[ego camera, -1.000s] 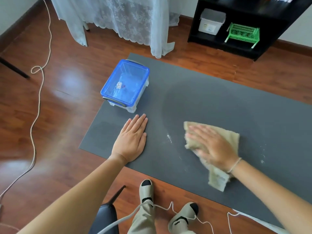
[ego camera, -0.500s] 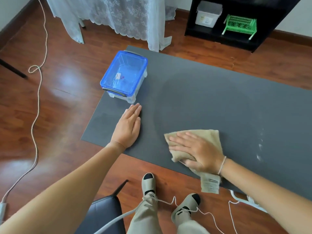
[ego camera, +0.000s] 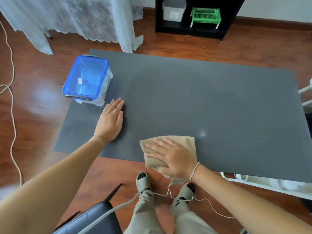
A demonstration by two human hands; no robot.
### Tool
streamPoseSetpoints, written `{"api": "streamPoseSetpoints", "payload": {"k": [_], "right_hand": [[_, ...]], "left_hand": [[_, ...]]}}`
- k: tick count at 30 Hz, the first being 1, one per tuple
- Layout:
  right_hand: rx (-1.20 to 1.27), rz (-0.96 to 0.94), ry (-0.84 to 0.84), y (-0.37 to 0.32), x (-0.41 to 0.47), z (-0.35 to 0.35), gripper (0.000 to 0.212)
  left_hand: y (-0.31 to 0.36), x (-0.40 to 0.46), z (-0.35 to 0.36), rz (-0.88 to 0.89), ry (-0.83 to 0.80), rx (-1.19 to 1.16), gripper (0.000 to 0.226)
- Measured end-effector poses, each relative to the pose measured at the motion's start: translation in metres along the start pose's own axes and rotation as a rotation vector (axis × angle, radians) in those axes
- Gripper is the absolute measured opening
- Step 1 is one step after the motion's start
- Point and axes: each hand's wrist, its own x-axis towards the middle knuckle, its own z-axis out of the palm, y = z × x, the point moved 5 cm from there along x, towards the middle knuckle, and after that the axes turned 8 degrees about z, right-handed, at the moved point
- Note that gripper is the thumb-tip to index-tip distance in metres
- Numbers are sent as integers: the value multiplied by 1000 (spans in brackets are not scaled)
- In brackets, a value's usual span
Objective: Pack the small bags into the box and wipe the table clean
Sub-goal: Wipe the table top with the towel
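A clear plastic box with a blue lid (ego camera: 87, 81) stands closed at the far left corner of the dark grey table (ego camera: 211, 102); pale bags show faintly through it. My left hand (ego camera: 110, 121) lies flat on the table just in front of the box, fingers together, holding nothing. My right hand (ego camera: 172, 157) presses flat on a beige cloth (ego camera: 182, 141) at the table's near edge, with part of the cloth hanging over the edge. A small pale speck (ego camera: 202, 133) sits on the table right of the cloth.
Below the table edge are my two feet in grey shoes (ego camera: 143, 183), a thin cord and a black chair seat (ego camera: 94, 220). A white lace curtain (ego camera: 81, 19) hangs beyond the table. A black shelf holds a white bin (ego camera: 173, 9) and a green rack (ego camera: 206, 16). A cable (ego camera: 12, 105) runs along the floor at left.
My right hand has slid the cloth leftward and toward the near edge of the table. The white specks at the right are mostly gone from view. My left hand stays flat by the box.
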Motion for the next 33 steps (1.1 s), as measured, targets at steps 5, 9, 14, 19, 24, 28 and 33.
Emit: {"api": "streamPoseSetpoints", "payload": {"k": [5,9,14,19,24,28,33], "right_hand": [[53,1007,307,224,-113,-78,56],[92,1256,362,188,-47,-69,44],[-4,71,-82,15,14,0,49],[-57,800,261,224,-94,-66,56],[58,1098,239,188,-58,-53,55],[-67,96,-30,77,-70,-15,50],[-29,1219,321,291,-186,-88,58]], "left_hand": [[31,16,15,77,-17,7,43],[44,22,27,80,-23,11,42],[40,37,18,21,26,26,43],[66,45,34,109,-37,73,43],[96,51,61,134,-69,78,45],[104,69,70,103,-68,106,45],[117,71,89,86,-104,164,47]]}}
